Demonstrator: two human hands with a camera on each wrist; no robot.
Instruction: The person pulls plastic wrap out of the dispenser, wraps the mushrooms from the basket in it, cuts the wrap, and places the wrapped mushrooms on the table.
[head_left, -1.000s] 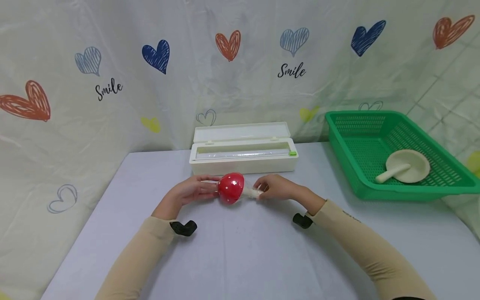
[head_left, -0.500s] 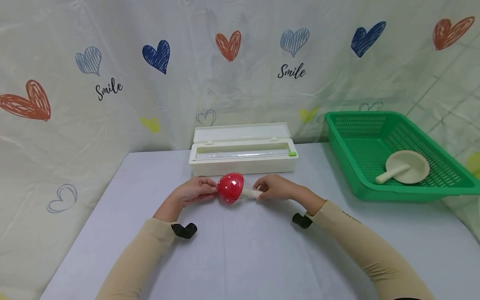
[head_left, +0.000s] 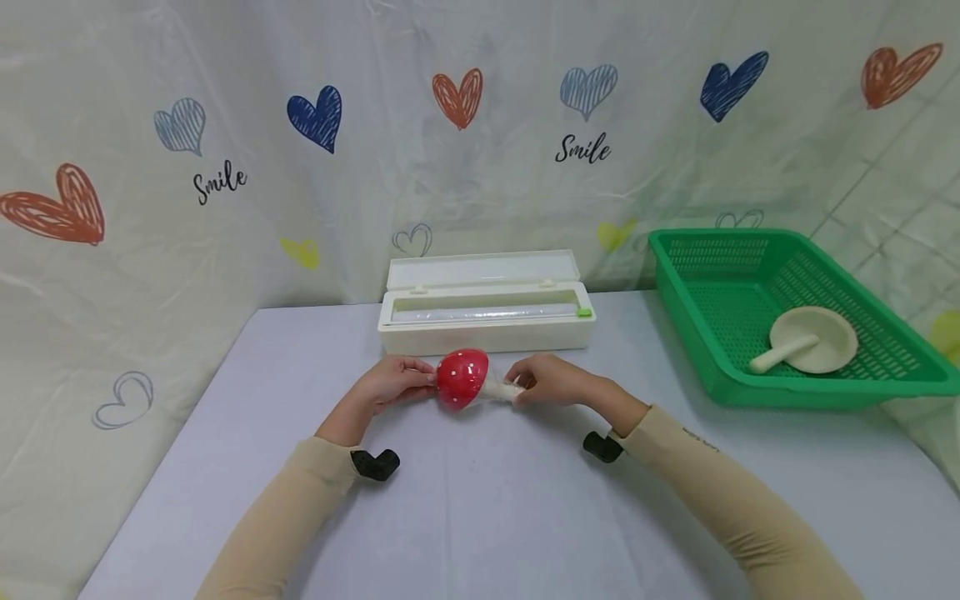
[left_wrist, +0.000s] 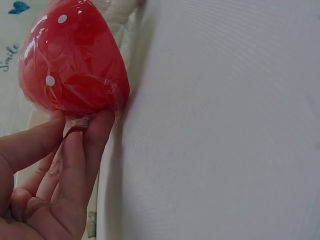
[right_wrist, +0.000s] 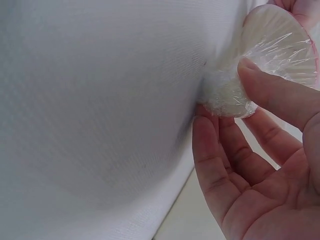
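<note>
A toy mushroom lies sideways near the middle of the table, its red cap with white dots to the left, its pale stem to the right. Clear, shiny plastic film covers the cap and bunches round the stem. My left hand pinches at the top of the cap with thumb and fingertips, where a small dark red bit shows between them. With thumb on one side and fingers on the other, my right hand holds the stem's end.
Just behind the mushroom stands a white cling film box, lid raised, with a roll inside. At the right, a green basket holds another pale mushroom. A heart-printed curtain closes off the back.
My left fingers were spread straight beside the cap and have drawn together at its top. My right hand and the mushroom stay almost in place. The head view has tilted up slightly.
</note>
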